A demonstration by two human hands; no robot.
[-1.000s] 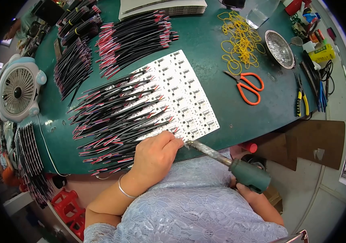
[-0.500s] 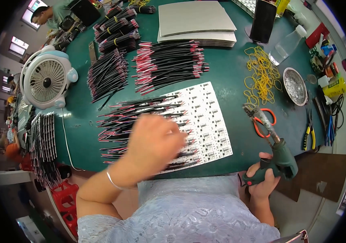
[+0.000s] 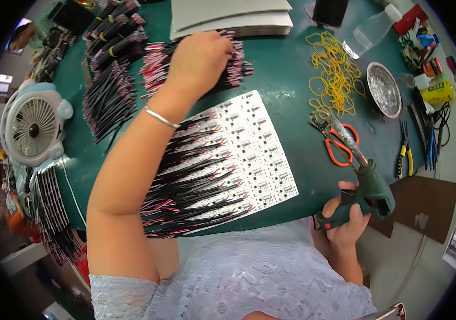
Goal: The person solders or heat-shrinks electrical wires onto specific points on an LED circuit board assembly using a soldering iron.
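Observation:
My left hand (image 3: pixel 200 60), with a silver bangle at its wrist, lies over a pile of short black wires with red and white ends (image 3: pixel 236 68). Its fingers are curled down and closed at the pile; what lies in them is hidden. In front of it is a white circuit board panel (image 3: pixel 264 144), with rows of black wires (image 3: pixel 198 188) across its left part. On the right, my right hand (image 3: pixel 347 220) is closed around the green handle of a soldering gun (image 3: pixel 374 186). The gun's metal tip points up and left, over orange-handled scissors (image 3: pixel 338 154).
Yellow rubber bands (image 3: pixel 334 74), a metal bowl (image 3: pixel 384 89), a clear bottle (image 3: pixel 372 33) and yellow-black pliers (image 3: pixel 404 154) occupy the right side. White boards (image 3: pixel 230 13) are stacked at the back. Left are wire bundles (image 3: pixel 112 90) and a fan (image 3: pixel 35 128).
My left hand has moved up and away from the circuit board panel to the far wire pile. The right hand keeps its grip on the soldering gun. The whole view has shifted slightly.

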